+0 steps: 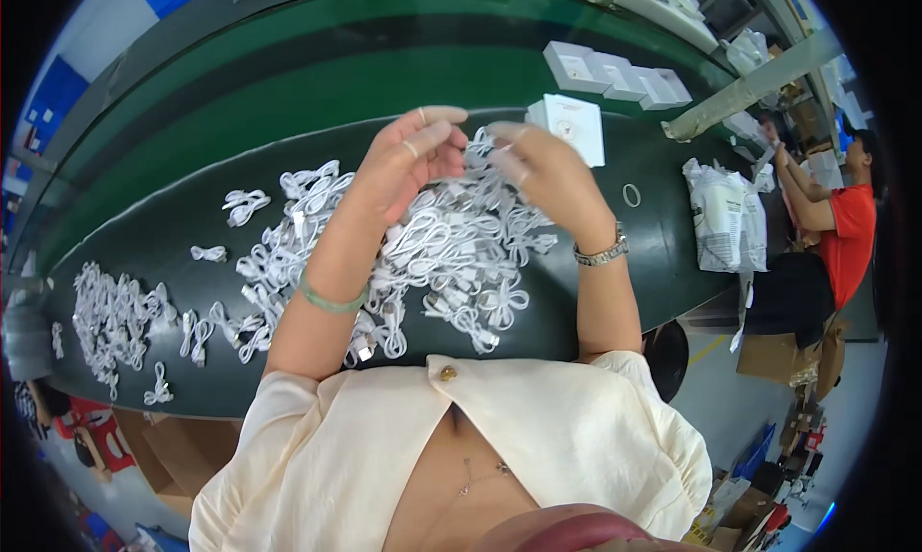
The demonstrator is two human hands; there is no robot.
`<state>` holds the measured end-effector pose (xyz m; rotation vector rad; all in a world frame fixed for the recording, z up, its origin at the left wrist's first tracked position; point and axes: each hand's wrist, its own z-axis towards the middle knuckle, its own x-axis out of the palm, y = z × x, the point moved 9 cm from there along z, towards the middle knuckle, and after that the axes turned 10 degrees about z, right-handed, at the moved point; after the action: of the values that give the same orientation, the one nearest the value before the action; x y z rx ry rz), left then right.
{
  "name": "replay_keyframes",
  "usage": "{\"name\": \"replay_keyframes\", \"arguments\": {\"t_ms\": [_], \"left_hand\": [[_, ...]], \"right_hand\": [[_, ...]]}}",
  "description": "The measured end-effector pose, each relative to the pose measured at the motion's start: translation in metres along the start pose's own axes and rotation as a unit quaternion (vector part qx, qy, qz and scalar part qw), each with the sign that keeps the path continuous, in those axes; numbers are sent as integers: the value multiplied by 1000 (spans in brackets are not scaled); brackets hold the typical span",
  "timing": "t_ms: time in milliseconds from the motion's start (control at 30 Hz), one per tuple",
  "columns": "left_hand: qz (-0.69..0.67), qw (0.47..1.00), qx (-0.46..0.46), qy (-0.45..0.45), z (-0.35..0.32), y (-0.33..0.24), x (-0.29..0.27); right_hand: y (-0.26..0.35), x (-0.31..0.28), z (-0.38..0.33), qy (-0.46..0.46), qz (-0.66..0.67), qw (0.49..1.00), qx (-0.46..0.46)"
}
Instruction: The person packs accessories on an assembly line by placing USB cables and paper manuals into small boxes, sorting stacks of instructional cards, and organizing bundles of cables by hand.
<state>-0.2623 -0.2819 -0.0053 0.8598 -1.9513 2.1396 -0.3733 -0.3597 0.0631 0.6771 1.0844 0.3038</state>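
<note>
My left hand [408, 163] is raised over a heap of coiled white cables [437, 240]. Its fingers are loosely bent and apart, with pale covers on some of them, and I see nothing in them. Across from it, my right hand [555, 173] points its fingers leftward above the heap's far right side. Motion smears those fingertips, so whether they hold a cable is unclear. Between the two hands a white cable coil [478, 144] shows; I cannot tell whether it lies on the heap or is touched. Behind my right hand stands a white box [576, 130].
A pale ring [631, 195] lies on the dark table right of my right wrist. Several white boxes [615, 77] line the back. Another cable pile [115, 312] sits far left. At right are a white plastic bag [727, 221] and a person in a red shirt [850, 230].
</note>
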Motion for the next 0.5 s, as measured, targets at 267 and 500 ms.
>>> {"name": "replay_keyframes", "arguments": {"t_ms": [267, 500], "left_hand": [[602, 779, 136, -113, -19, -50, -13], [577, 812, -44, 82, -29, -25, 0]], "right_hand": [[12, 62, -4, 84, -11, 990, -116], [-5, 45, -1, 77, 99, 992, -26]]}}
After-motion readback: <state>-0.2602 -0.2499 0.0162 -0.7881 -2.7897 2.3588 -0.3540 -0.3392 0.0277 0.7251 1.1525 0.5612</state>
